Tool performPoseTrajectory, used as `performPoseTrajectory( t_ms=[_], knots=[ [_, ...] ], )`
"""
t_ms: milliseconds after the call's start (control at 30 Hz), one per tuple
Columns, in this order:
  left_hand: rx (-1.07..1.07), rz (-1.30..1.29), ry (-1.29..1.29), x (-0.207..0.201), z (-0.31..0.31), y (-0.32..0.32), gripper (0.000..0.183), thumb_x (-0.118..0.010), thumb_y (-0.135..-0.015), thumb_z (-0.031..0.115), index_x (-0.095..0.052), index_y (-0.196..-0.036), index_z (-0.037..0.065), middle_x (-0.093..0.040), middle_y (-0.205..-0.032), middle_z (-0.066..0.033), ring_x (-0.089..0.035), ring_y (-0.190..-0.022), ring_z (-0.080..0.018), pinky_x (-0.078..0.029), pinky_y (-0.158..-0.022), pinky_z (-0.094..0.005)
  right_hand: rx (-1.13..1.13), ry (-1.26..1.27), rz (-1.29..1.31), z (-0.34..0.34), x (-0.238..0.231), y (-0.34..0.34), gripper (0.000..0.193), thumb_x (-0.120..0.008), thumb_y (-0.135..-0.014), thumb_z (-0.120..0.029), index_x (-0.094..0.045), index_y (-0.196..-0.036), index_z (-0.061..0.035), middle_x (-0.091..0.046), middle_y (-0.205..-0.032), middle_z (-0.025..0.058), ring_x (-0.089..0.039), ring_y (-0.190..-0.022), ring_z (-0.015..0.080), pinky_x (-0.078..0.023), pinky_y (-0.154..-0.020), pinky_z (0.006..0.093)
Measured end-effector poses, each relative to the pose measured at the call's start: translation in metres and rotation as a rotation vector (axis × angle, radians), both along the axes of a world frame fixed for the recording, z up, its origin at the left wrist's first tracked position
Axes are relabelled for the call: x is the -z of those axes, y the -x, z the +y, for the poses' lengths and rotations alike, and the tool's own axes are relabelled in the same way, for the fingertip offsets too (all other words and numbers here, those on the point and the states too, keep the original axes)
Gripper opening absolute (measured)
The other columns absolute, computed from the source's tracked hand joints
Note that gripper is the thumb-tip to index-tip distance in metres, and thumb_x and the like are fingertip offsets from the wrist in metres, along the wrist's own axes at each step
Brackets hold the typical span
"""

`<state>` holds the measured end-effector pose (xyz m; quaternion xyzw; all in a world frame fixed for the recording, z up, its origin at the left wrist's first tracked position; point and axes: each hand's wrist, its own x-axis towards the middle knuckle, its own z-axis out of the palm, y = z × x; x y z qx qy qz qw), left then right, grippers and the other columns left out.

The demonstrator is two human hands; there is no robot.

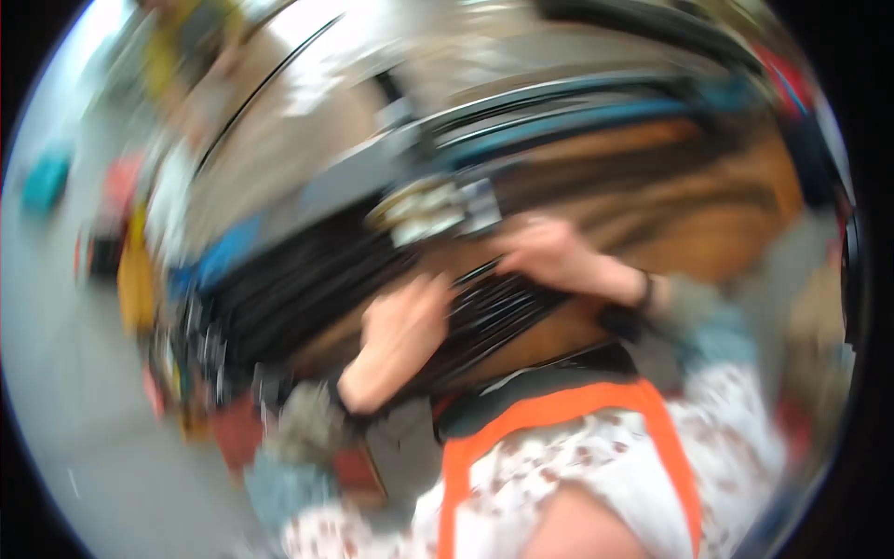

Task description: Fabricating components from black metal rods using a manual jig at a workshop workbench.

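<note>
Strips (507,309) lay on the desk (731,228) between my left hand (402,326) and right hand (549,257), both loosely curled; blur hid whether either gripped one. Handling them seemed the step; the next move, I judged, called for a sure hold.

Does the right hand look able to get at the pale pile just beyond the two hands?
Probably yes: the pale pile lies just ahead and left of the right hand, with no obstacle visible between, though blur hides details.

black strips (503,306): glossy, plastic-looking | tabletop (698,240): wood-like, finish blurred | apron trim (559,399): matt cloth
</note>
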<state>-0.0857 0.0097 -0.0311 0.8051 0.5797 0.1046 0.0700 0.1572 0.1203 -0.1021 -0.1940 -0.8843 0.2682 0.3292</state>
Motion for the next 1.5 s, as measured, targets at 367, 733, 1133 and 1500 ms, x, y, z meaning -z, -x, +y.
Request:
performPoseTrajectory(
  t_ms=[367,733,1133,1500],
  knots=[
    [0.189,0.048,0.181,-0.082,0.053,-0.027,0.011,-0.055,-0.097,0.013,-0.055,-0.091,0.005,-0.060,-0.073,-0.0195,-0.060,-0.061,-0.0413,-0.045,-0.052,-0.0491,0.117,-0.449,0.174,0.015,-0.049,-0.025,0.046,-0.064,-0.084,-0.006,-0.058,-0.129,0.0019,-0.063,-0.085,0.0062,-0.058,-0.074,0.0225,-0.051,-0.055,0.0325],
    [0.308,0.365,-0.197,-0.136,0.162,-0.034,0.053,-0.057,-0.086,-0.006,-0.055,-0.137,0.009,-0.053,-0.083,-0.0122,-0.057,-0.071,-0.0287,-0.046,-0.058,-0.0423,0.587,-0.281,0.067,0.087,-0.048,-0.128,0.067,-0.070,-0.090,-0.038,-0.044,-0.148,-0.0164,-0.060,-0.059,0.0076,-0.063,-0.052,0.0213,-0.054,-0.054,0.0323],
    [0.446,0.272,-0.306,-0.113,0.188,-0.066,0.028,-0.061,-0.086,0.000,-0.058,-0.115,0.001,-0.054,-0.080,-0.0124,-0.059,-0.076,-0.0308,-0.048,-0.067,-0.0420,0.865,-0.310,-0.099,0.123,-0.033,-0.210,0.038,-0.073,-0.086,-0.037,-0.068,-0.115,-0.0141,-0.065,-0.071,0.0080,-0.067,-0.067,0.0263,-0.054,-0.062,0.0362],
    [0.436,0.306,-0.327,-0.113,0.161,-0.066,0.035,-0.067,-0.086,0.006,-0.065,-0.120,0.010,-0.049,-0.075,-0.0108,-0.057,-0.074,-0.0293,-0.045,-0.064,-0.0413,0.698,-0.521,0.198,0.075,-0.066,-0.071,0.042,-0.069,-0.088,-0.027,-0.059,-0.126,-0.0104,-0.061,-0.070,0.0027,-0.060,-0.058,0.0173,-0.051,-0.055,0.0335]
  ],
)
